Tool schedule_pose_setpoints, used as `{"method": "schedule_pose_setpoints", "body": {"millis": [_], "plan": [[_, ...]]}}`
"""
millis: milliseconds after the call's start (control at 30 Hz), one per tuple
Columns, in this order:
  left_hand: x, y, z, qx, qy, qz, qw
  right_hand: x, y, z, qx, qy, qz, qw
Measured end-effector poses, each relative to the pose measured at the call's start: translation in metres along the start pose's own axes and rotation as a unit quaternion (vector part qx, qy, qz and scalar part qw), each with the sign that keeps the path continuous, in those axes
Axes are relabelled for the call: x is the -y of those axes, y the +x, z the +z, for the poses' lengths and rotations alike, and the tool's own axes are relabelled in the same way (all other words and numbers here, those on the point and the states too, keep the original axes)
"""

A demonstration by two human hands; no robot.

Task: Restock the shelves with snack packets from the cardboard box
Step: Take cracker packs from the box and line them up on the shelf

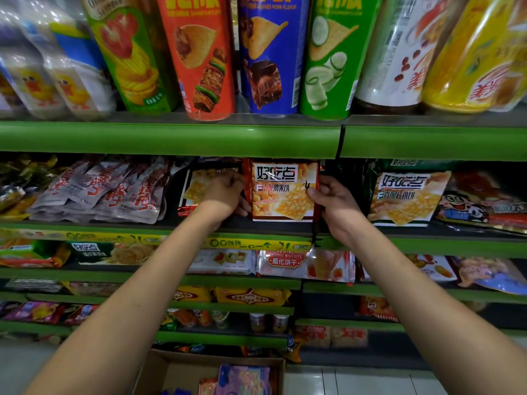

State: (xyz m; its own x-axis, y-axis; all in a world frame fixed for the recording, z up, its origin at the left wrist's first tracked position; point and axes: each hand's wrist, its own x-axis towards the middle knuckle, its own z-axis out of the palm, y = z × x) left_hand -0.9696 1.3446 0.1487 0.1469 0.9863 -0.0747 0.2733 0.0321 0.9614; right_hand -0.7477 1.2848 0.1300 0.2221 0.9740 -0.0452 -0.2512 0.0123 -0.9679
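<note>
A red biscuit packet (285,192) stands upright on the second shelf (199,223), held between both hands. My left hand (225,195) grips its left edge, fingers curled behind it. My right hand (330,201) pinches its right edge, thumb on the front. Behind my left hand sits another packet of the same kind (199,186). The cardboard box (176,374) stands on the floor below, with a pink packet (245,379) and other snack packets inside.
Tall crisp tubes (199,58) line the top shelf. Grey-red pouches (108,192) lie left of my hands, a green biscuit packet (407,198) to the right. Lower shelves hold wafer packs (305,265) and yellow packets (251,296). White floor tiles (356,382) lie right of the box.
</note>
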Motion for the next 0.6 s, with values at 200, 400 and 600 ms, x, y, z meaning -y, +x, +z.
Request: {"method": "schedule_pose_setpoints", "body": {"millis": [200, 400, 600], "plan": [[-0.0014, -0.0006, 0.0029, 0.016, -0.014, -0.005, 1.000, -0.0001, 0.0001, 0.0002, -0.007, 0.013, 0.002, 1.000], [-0.0014, -0.0031, 0.0014, 0.022, -0.029, -0.004, 0.999, 0.0001, -0.0016, -0.0012, 0.000, 0.015, -0.001, 1.000], [-0.0024, -0.0041, 0.0020, 0.019, -0.033, -0.002, 0.999, -0.0004, -0.0023, -0.0012, -0.007, 0.009, -0.002, 1.000]]}}
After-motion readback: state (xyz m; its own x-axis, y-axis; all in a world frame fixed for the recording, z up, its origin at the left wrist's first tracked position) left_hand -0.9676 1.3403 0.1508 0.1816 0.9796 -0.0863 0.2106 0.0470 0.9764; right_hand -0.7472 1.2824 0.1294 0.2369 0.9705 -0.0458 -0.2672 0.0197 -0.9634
